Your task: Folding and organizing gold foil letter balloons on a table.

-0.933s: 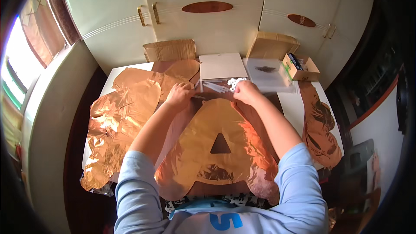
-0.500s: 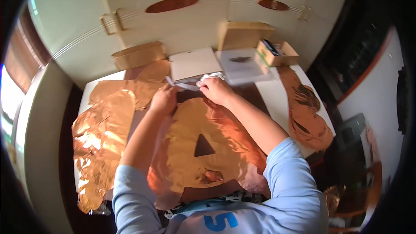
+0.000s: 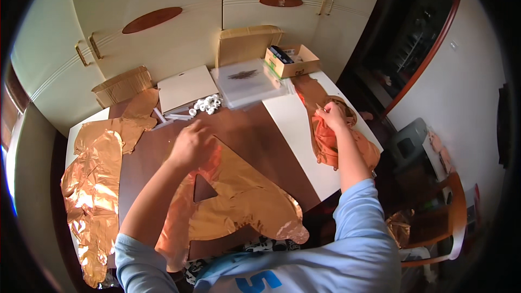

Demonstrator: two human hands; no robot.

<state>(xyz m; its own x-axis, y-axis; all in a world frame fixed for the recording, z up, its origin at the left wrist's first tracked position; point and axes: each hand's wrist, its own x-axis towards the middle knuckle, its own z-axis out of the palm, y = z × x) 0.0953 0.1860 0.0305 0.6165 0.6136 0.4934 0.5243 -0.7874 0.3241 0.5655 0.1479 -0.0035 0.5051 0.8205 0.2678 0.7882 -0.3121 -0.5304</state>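
A flat copper-coloured foil balloon shaped like a letter A (image 3: 241, 206), with a triangular hole, lies at the table's near edge. Above its top hovers my left hand (image 3: 192, 144), fingers curled and blurred, so whether they grip the foil cannot be told. My right hand (image 3: 334, 116) is closed on a crumpled copper foil balloon (image 3: 328, 144) at the table's right side, bunching it up. Another shiny foil balloon (image 3: 97, 173) is spread along the left side, with a duller foil piece (image 3: 133, 114) behind it.
Small white plastic pieces (image 3: 206, 104) and clear strips (image 3: 173, 118) lie by a white flat box (image 3: 187, 89). Further back are a transparent sheet (image 3: 244, 81), a small open box with items (image 3: 293, 61) and cardboard boxes (image 3: 249, 40). At right stands a wooden chair (image 3: 453, 217).
My view has turned right. Both hands have left the white pieces and strips: the right reached across to the foil on the right and took hold; the left came back over the letter balloon.
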